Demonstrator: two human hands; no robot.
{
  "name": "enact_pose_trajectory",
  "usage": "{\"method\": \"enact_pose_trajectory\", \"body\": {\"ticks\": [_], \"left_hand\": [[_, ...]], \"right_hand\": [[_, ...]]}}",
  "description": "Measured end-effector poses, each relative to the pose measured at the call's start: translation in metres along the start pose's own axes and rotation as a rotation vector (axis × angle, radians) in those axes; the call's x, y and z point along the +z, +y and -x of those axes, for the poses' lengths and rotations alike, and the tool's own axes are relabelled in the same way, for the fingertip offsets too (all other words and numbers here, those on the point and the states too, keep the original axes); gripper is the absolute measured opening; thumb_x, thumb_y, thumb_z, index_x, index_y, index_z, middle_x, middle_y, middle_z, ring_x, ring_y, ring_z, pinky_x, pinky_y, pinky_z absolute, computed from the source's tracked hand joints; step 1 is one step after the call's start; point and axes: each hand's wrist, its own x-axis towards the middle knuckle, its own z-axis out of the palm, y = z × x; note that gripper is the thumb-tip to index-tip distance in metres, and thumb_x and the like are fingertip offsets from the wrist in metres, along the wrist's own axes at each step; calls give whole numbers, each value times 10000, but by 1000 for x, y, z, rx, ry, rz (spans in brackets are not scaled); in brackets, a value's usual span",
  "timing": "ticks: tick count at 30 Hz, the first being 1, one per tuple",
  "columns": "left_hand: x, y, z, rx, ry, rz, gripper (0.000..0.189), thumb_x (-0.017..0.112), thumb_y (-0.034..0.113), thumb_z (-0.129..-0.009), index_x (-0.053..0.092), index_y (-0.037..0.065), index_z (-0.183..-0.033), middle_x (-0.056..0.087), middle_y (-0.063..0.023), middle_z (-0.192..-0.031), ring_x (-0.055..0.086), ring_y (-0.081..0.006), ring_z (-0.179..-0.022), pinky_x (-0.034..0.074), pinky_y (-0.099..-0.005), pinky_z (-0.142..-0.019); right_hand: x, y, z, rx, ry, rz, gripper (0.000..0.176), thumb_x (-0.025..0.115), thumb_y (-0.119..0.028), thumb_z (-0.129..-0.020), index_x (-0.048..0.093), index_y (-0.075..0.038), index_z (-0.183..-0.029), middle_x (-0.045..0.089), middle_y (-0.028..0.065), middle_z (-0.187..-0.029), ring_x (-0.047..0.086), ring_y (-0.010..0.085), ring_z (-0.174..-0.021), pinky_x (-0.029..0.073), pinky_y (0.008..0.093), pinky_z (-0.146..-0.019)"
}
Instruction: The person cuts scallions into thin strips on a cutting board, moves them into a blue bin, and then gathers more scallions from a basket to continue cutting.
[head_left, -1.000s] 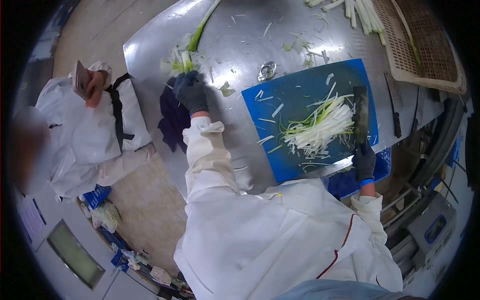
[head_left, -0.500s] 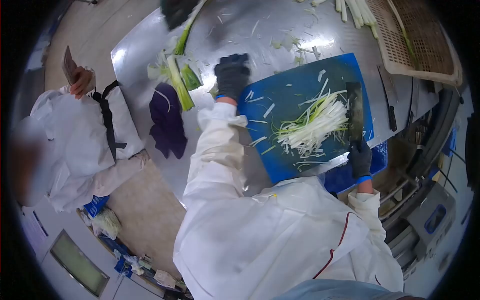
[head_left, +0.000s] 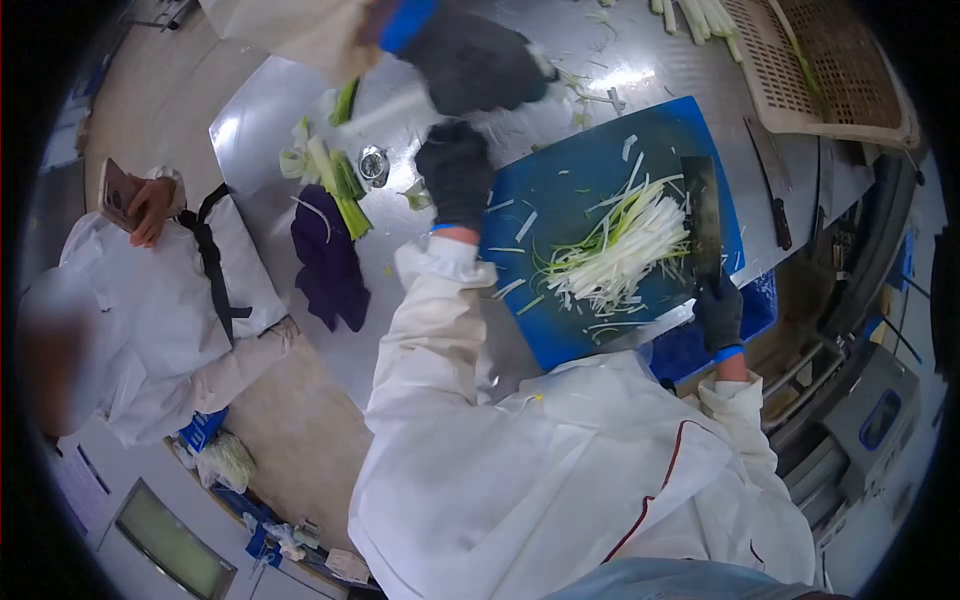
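Note:
My left hand (head_left: 455, 175), in a dark glove, is at the left edge of the blue cutting board (head_left: 545, 325), fingers curled; anything inside them is hidden. A small green leek piece (head_left: 417, 196) lies beside it. My right hand (head_left: 718, 315), also gloved, grips the handle of a cleaver (head_left: 704, 215). Its broad blade is at the right side of a pile of shredded leek (head_left: 630, 245) on the board. Just above my left hand, a co-worker's gloved hand (head_left: 475, 62) reaches in from the top, blurred, with a small pale piece at its fingertips.
On the metal table (head_left: 255, 130) are leek stalks (head_left: 333, 180), a wristwatch (head_left: 373, 166) and a purple cloth (head_left: 327, 262). A knife (head_left: 770, 185) and plastic basket (head_left: 860, 120) are at right; a blue bin (head_left: 765, 305) is below. Another person (head_left: 140, 300) at left holds a phone (head_left: 118, 194).
The co-worker's gloved hand has come farther in, towards my left hand, and the watch now shows. My left hand has shifted slightly down. The cleaver stays beside the pile.

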Motion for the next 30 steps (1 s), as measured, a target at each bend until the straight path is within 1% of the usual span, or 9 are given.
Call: {"method": "enact_pose_trajectory", "body": {"ticks": [2,3,7,14,15,17,22,27,30], "left_hand": [[13,48,-4,-69,-382,91,268,640,341,-828,686,104,-944,670,-132,-1141,597,-355,-1095,472,-507,-849],[23,67,-5,-3,-398,86,270,641,342,-827,685,103,-945,671,-135,-1135,599,-355,-1091,472,-506,-848],[76,98,-11,244,-64,90,276,644,343,-826,682,100,-950,675,-145,-1113,606,-358,-1075,474,-501,-847],[81,62,5,360,511,155,286,649,345,-823,678,94,-958,683,-163,-1072,619,-363,-1046,477,-493,-845],[48,62,13,240,367,489,318,665,339,-811,670,85,-1001,674,-191,-1040,612,-398,-1006,472,-499,-837],[41,18,33,118,139,183,508,690,363,-804,634,19,-1173,630,-228,-1178,554,-417,-1131,395,-534,-1004],[-1,-16,74,113,320,-67,512,636,308,-893,575,-22,-1280,542,-245,-1358,462,-432,-1280,326,-543,-1071],[-16,69,65,361,380,256,360,674,216,-858,653,7,-1150,642,-227,-1193,569,-410,-1154,445,-484,-992],[20,126,43,360,40,311,542,655,422,-867,594,14,-1219,565,-259,-1305,497,-431,-1231,377,-500,-1062]], "right_hand": [[-1,1,-1,9,-12,12,251,593,-122,-928,635,-28,-1158,651,82,-669,611,155,-504,475,336,-475],[-1,8,-3,-9,-8,48,253,591,-118,-927,635,-25,-1158,653,82,-673,612,153,-508,476,335,-478],[1,-3,-1,127,-18,-67,241,590,-111,-924,641,-14,-1139,653,77,-683,607,144,-508,466,323,-476],[-3,13,-5,58,-41,-94,235,613,-134,-929,650,-14,-1127,649,70,-698,584,121,-502,457,302,-464],[-3,16,-7,47,-48,-92,238,615,-136,-929,650,-15,-1131,647,65,-700,576,114,-502,455,299,-464],[-4,24,-10,91,-44,-127,252,630,-154,-924,649,-6,-1127,638,46,-700,553,96,-501,450,289,-464],[-11,15,-11,94,-69,-180,231,639,-191,-922,650,-22,-1079,620,51,-666,541,117,-471,448,302,-438],[-8,29,-17,40,-69,-233,230,638,-232,-912,670,-15,-981,626,98,-659,587,166,-471,475,340,-433],[-11,26,-16,28,-23,-242,250,641,-235,-904,675,-15,-1019,639,108,-692,597,174,-483,490,349,-448]]}}
